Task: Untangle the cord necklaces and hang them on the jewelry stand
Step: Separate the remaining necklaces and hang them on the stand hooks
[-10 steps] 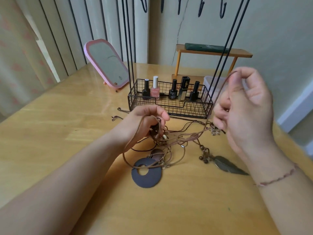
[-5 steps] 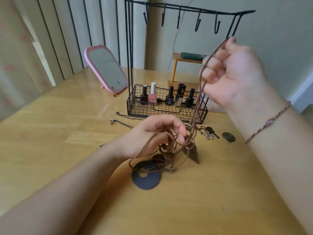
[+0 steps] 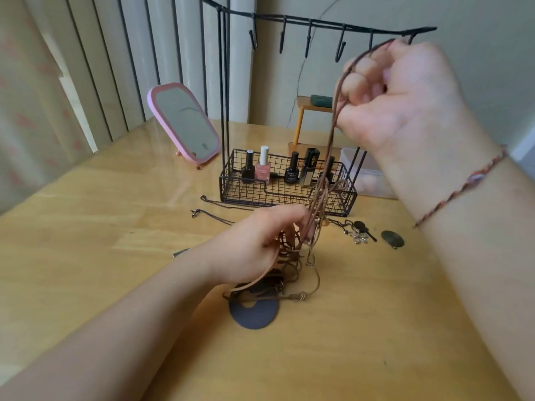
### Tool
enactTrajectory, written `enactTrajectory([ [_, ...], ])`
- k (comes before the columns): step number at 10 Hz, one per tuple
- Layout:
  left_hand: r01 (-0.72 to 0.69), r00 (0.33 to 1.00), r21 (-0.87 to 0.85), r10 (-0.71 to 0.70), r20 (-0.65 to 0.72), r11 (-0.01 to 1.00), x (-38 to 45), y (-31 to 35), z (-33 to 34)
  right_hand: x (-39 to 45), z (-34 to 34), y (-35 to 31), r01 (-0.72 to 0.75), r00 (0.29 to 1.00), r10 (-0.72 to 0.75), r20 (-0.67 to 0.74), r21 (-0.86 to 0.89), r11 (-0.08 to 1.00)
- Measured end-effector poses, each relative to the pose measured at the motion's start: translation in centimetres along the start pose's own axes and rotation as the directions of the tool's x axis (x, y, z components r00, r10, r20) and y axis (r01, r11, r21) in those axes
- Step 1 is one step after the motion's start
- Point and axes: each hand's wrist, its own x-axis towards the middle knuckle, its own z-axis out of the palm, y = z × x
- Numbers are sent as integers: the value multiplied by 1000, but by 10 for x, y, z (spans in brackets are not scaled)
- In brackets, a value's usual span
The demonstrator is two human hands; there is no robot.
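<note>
My right hand (image 3: 402, 94) is raised in front of the black jewelry stand (image 3: 311, 23), fingers curled round a brown cord (image 3: 333, 131) that runs taut down to a tangle of cord necklaces (image 3: 292, 256). My left hand (image 3: 260, 244) grips that tangle just above the table. A dark round disc pendant (image 3: 254, 314) lies under the tangle. The stand's hooks are bare. A thin dark necklace (image 3: 214, 217) lies loose to the left of the tangle.
The stand's wire basket (image 3: 286, 195) holds several nail polish bottles. A pink mirror (image 3: 185, 123) leans at the back left. Small pendants (image 3: 360, 231) and an oval piece (image 3: 392, 238) lie to the right. A clear plastic box (image 3: 373, 180) sits behind my right wrist.
My right hand has lifted the brown cord from table height up to the stand's top bar. The left hand has stayed on the tangle, and the feather pendant has left its spot on the table.
</note>
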Motion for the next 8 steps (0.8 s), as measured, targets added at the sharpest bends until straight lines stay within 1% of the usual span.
enactTrajectory([
  [1,-47,995,247,67,-70,968,0,-6,-9,-7,3,1,28,1000,-28,-5,-23,999],
  [2,46,943,-8,-46,-329,999,1,-9,-14,-8,8,3,46,999,-45,-10,67,997],
  [3,-33,931,-526,-165,-325,850,4,1,-11,-2,10,7,24,999,-22,-26,69,997],
  [4,-6,953,-474,-138,-269,880,6,6,-4,0,6,16,10,999,-9,-42,30,1000],
  [5,-25,962,-486,-111,-249,873,8,7,0,0,5,21,-6,999,7,-34,6,1000],
  [6,5,979,-530,-113,-171,848,7,5,0,2,2,18,41,999,-41,-33,11,999],
  [7,27,980,-502,-121,-155,865,6,6,1,4,-4,10,91,996,-91,-8,-22,996],
  [8,49,971,-522,-163,-175,851,7,8,3,6,-21,-7,180,984,-175,46,-180,967],
])
